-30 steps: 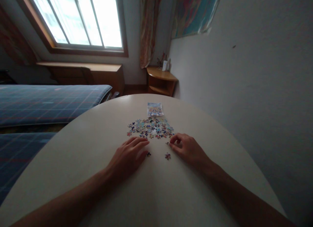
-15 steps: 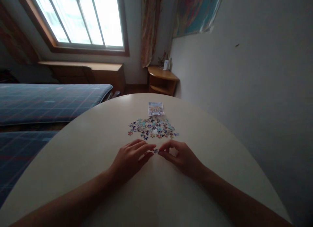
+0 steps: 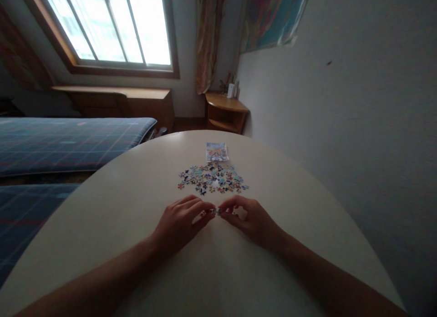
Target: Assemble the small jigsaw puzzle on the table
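Just this side of a loose pile of colourful jigsaw pieces (image 3: 205, 175), my two hands meet low over the table. My left hand (image 3: 184, 219) pinches a small jigsaw piece (image 3: 213, 212) between thumb and fingertips. Opposite it, my right hand (image 3: 251, 217) holds another jigsaw piece (image 3: 219, 212) in its thumb and index finger. The two pieces are side by side; whether they interlock is too small to tell. Fingers partly hide both. Behind the pile lies a small printed picture sheet (image 3: 217, 152).
The white round-edged table (image 3: 129, 208) fills the foreground. A mattress with a plaid cover (image 3: 75, 142) stands to its left, and a white wall (image 3: 341, 126) runs along the right. A wooden corner shelf (image 3: 227, 102) is beyond the far edge.
My fingertips have drawn closer together, and the piece in each hand now shows between them. The pile and the picture sheet lie as before.
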A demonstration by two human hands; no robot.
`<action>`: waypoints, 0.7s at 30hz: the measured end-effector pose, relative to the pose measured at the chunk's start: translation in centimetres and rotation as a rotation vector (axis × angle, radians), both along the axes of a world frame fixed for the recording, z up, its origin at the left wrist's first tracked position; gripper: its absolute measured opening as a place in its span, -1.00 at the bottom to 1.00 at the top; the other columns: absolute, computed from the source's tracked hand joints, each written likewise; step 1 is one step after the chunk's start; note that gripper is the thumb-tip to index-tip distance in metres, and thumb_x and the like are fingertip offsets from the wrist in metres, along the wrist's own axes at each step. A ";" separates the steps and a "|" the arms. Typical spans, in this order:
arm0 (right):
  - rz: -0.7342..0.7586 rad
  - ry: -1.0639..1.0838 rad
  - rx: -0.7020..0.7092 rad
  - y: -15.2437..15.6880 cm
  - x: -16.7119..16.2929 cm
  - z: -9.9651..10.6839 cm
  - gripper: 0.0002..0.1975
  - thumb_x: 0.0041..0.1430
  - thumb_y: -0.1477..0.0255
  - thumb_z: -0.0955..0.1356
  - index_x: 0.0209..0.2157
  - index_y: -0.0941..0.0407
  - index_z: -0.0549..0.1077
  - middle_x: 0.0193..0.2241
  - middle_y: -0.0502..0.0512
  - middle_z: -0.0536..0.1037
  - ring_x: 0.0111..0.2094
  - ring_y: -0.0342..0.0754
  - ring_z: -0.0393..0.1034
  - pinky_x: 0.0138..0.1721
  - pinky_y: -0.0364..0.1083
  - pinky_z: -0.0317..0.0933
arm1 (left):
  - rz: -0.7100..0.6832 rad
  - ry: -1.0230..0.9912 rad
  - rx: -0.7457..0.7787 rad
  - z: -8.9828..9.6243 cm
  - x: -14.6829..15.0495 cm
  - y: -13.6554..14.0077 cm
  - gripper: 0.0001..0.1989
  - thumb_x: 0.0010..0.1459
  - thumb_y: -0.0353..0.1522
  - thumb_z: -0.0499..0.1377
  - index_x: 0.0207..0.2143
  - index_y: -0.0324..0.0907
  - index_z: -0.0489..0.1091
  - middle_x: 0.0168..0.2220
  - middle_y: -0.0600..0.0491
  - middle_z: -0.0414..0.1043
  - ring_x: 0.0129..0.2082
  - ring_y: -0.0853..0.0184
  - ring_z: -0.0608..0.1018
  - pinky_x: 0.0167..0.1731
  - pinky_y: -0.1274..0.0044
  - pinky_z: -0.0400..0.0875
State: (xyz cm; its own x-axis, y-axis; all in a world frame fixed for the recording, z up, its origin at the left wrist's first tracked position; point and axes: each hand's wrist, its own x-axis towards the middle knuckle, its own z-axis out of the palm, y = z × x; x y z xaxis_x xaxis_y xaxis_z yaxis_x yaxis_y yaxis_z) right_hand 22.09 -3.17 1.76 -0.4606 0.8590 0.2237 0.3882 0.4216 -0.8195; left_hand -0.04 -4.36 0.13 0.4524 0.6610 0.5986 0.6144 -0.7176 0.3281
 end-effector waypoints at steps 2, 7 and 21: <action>0.008 -0.007 0.020 0.0 0.1 -0.1 -0.86 0.15 0.40 0.42 -0.22 0.09 0.53 -0.34 0.03 0.59 -0.33 -0.10 0.44 -0.25 -0.12 0.30 | 0.008 0.000 -0.008 0.0 -0.1 -0.1 -0.91 0.30 -0.31 0.17 -0.21 -0.11 0.45 -0.33 0.09 0.58 -0.34 0.32 0.59 -0.38 0.52 0.46; 0.018 -0.014 0.047 -0.1 0.2 -0.3 -0.83 0.13 0.40 0.44 -0.21 0.08 0.52 -0.33 0.04 0.59 -0.32 -0.10 0.44 -0.24 -0.11 0.31 | 0.002 -0.006 -0.022 0.0 -0.2 -0.2 -0.93 0.28 -0.32 0.18 -0.22 -0.11 0.44 -0.33 0.11 0.58 -0.33 0.32 0.59 -0.36 0.52 0.47; 0.005 -0.016 0.066 -0.1 0.1 -0.2 -0.88 0.14 0.43 0.43 -0.24 0.07 0.52 -0.35 0.01 0.58 -0.33 -0.11 0.45 -0.26 -0.14 0.30 | -0.020 -0.005 -0.014 -0.1 0.0 -0.1 -0.92 0.30 -0.33 0.16 -0.21 -0.11 0.44 -0.35 0.10 0.58 -0.36 0.33 0.59 -0.38 0.54 0.45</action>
State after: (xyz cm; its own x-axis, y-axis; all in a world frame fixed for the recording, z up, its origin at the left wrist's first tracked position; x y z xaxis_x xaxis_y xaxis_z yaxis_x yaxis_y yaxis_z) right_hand 22.23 -3.29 1.52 -0.4684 0.8405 0.2722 0.3987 0.4761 -0.7838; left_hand -0.06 -4.42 0.06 0.4626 0.6604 0.5915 0.5983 -0.7249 0.3413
